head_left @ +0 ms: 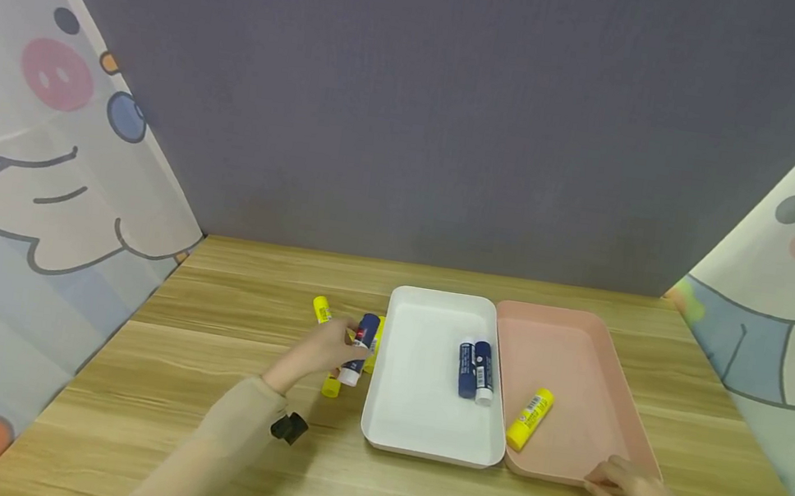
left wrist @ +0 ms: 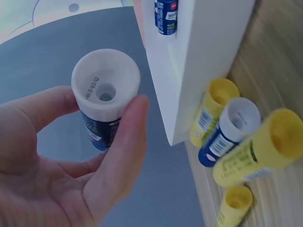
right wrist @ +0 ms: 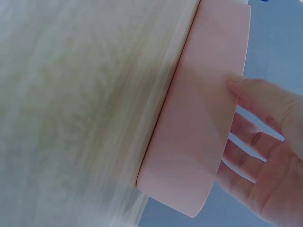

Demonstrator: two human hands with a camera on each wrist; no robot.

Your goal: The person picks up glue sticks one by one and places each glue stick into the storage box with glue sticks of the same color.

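My left hand grips a dark blue glue stick by its sides, above the table just left of the white tray. In the left wrist view its white end faces the camera. Below it, several glue sticks lie by the tray wall: a yellow glue stick, a blue one and more yellow ones. Two blue glue sticks lie side by side in the white tray. My right hand pinches the front rim of the pink tray, thumb outside and fingers inside. That tray holds one yellow glue stick.
Both trays stand side by side on the wooden table. A grey panel rises behind the table. Cartoon-printed curtains hang at the left and right sides. A small black object sits at the left sleeve cuff.
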